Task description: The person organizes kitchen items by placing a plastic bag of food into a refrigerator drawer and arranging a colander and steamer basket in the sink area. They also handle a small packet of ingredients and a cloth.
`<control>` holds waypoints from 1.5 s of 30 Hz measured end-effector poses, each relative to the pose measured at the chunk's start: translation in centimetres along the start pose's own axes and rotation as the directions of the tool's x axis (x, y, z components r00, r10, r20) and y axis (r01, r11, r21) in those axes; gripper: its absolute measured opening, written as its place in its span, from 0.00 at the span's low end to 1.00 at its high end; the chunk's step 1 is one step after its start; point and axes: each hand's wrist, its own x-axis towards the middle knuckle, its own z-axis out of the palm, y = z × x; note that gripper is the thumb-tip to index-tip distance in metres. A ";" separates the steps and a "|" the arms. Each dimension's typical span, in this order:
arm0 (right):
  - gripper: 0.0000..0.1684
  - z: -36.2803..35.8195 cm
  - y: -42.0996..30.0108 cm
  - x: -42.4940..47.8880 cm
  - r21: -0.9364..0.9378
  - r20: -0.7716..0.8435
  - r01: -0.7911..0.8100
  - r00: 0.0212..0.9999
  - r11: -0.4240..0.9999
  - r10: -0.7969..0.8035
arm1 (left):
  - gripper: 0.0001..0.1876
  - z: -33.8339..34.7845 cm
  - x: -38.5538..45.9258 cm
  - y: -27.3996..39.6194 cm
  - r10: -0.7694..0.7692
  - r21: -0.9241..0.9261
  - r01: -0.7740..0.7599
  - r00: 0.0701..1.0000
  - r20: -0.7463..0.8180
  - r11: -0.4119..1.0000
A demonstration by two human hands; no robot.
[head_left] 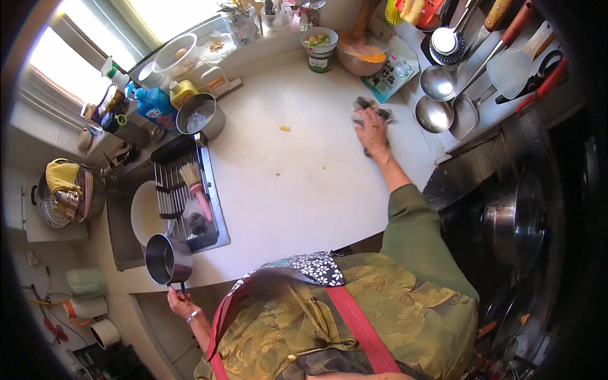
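My left hand (180, 303) grips the handle of a small dark saucepan (180, 261) at the front edge of the counter, beside the sink. The pan is tilted, and its inside looks empty. Far to the right, my right hand (372, 132) presses on a crumpled grey and dark cloth (385, 114) on the white countertop (285, 204). Slight blur covers the cloth, and the palm hides part of it. An orange-yellow scrap (284, 128) and a few tiny specks lie on the counter between my hands.
A metal pot (209, 124) stands behind the drying rack (166, 173), which holds a pink-handled brush (202, 199). A white basin (142, 213) sits in the sink (123, 249). Ladles (434, 114), a printed pouch (387, 78) and bowls (319, 43) line the back right. The stove (465, 223) is at right.
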 end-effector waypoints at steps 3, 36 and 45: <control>0.25 1.7 -3.5 -0.7 0.220 0.085 0.128 0.985 0.967 -0.150 | 0.12 -0.7 0.3 -1.6 -0.005 0.025 0.006 0.999 -0.039 1.000; 0.22 -1.4 6.8 8.5 0.989 -0.022 -0.115 0.479 0.087 0.878 | 0.25 -5.0 1.2 -4.0 0.226 0.602 -0.026 0.940 -0.258 0.798; 0.19 -3.4 5.8 0.4 0.953 0.000 -0.253 0.549 0.167 0.836 | 0.18 3.2 0.1 3.6 0.750 0.702 -0.573 0.656 0.083 0.424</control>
